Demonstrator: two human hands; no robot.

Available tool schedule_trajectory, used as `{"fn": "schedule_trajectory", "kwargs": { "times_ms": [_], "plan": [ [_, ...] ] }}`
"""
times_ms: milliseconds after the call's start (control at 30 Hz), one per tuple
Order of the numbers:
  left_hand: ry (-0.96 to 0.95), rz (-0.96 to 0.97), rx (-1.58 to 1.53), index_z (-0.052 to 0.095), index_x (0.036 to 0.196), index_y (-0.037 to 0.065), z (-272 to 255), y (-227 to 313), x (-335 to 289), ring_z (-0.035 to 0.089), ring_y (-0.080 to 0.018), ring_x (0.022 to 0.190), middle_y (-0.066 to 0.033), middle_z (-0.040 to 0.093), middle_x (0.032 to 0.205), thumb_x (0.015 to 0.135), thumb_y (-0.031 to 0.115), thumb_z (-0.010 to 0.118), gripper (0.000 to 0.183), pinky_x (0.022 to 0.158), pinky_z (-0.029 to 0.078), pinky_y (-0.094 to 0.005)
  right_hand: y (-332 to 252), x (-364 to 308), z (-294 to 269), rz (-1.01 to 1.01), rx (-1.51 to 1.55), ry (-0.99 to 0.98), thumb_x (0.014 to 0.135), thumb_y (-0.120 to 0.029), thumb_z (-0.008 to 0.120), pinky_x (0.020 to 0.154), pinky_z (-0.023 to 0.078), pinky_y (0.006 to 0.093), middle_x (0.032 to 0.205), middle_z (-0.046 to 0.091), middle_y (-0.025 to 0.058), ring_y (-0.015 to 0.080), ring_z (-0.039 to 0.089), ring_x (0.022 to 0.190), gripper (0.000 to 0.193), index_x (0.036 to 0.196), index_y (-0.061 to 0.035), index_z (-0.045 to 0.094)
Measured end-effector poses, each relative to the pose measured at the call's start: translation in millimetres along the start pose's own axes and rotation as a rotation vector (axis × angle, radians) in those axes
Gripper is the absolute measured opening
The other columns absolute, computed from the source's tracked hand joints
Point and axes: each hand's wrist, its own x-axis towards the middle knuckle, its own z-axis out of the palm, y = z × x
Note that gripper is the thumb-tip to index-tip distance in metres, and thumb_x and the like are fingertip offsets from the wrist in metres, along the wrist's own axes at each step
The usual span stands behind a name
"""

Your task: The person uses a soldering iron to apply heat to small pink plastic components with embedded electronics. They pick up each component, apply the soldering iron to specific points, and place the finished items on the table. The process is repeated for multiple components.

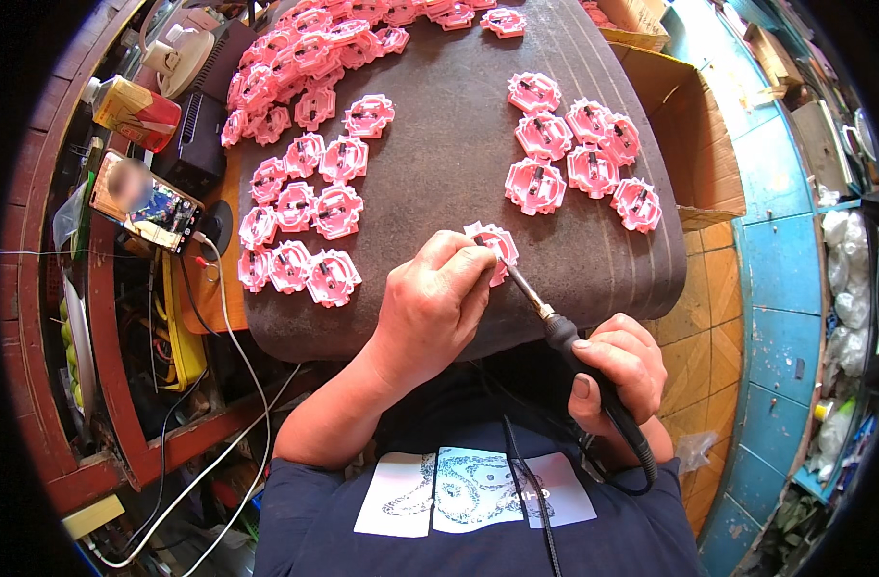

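My right hand [620, 370] is closed round the dark handle of a soldering iron [559, 332]. The iron's metal shaft slants up and left, and its tip reaches a pink plastic part [495, 248] at the near side of the dark work surface [430, 154]. Over the left edge of that part, my left hand [434, 293] is closed in a pinch; what lies between its fingertips is hidden. The part has a notched outline like the others around it, with a small black piece across its middle.
Pink parts with black pieces lie in groups at left [337, 212] and right [543, 137], and a large heap [305, 58] fills the far left. A phone [149, 204] stands beside the table, with a white cable [230, 317] hanging down. Open cardboard boxes [694, 144] are at right.
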Motion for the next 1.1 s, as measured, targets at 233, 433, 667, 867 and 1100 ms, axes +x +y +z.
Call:
{"fn": "schedule_trajectory", "kwargs": {
  "times_ms": [233, 433, 667, 867, 1100],
  "plan": [
    [0.002, -0.001, -0.007, 0.07, 0.104, 0.003, 0.6, -0.1, 0.2, 0.072, -0.0315, 0.081, -0.0135, 0.068, 0.098, 0.088, -0.007, 0.074, 0.019, 0.07, 0.058, -0.0387, -0.8, 0.4, -1.0, 0.008, 0.001, -0.01, 0.093, -0.014, 0.077, 0.057, 0.052, 0.0375, 0.08, 0.068, 0.012, 0.0264, 0.061, 0.06, 0.026, 0.111, 0.0023, 0.067],
    [-0.009, -0.004, -0.011, 0.07, 0.104, 0.003, 0.4, -0.4, 0.5, 0.073, -0.0314, 0.082, -0.0136, 0.069, 0.098, 0.087, -0.007, 0.074, 0.02, 0.071, 0.058, -0.0384, -1.2, 0.8, -1.3, 0.007, 0.004, -0.009, 0.093, -0.014, 0.077, 0.057, 0.052, 0.0376, 0.079, 0.068, 0.0121, 0.0266, 0.061, 0.06, 0.026, 0.111, 0.0026, 0.067],
    [-0.014, -0.003, 0.005, 0.07, 0.103, 0.003, -0.1, 0.3, 1.6, 0.074, -0.0316, 0.083, -0.0134, 0.069, 0.099, 0.087, -0.006, 0.073, 0.019, 0.071, 0.058, -0.0382, -0.7, 0.8, -0.2, 0.005, 0.004, -0.003, 0.092, -0.013, 0.077, 0.057, 0.052, 0.0379, 0.079, 0.068, 0.0121, 0.0268, 0.061, 0.06, 0.027, 0.111, 0.0027, 0.067],
    [-0.011, -0.021, 0.014, 0.07, 0.103, 0.003, -0.4, 2.3, 1.5, 0.073, -0.032, 0.083, -0.0139, 0.069, 0.099, 0.088, -0.005, 0.074, 0.018, 0.072, 0.058, -0.0384, 0.2, 0.2, -0.4, -0.001, -0.003, 0.0, 0.093, -0.013, 0.077, 0.057, 0.052, 0.0379, 0.079, 0.068, 0.0118, 0.0267, 0.061, 0.06, 0.027, 0.111, 0.0028, 0.066],
    [-0.003, -0.016, 0.011, 0.07, 0.104, 0.002, 0.4, 0.4, 0.8, 0.073, -0.0325, 0.083, -0.015, 0.069, 0.099, 0.088, -0.004, 0.074, 0.018, 0.073, 0.058, -0.0386, 0.7, -0.9, -3.0, 0.012, -0.018, 0.042, 0.096, -0.016, 0.076, 0.058, 0.052, 0.0381, 0.08, 0.067, 0.0123, 0.0271, 0.062, 0.061, 0.029, 0.114, 0.0036, 0.065]
  ]
}}
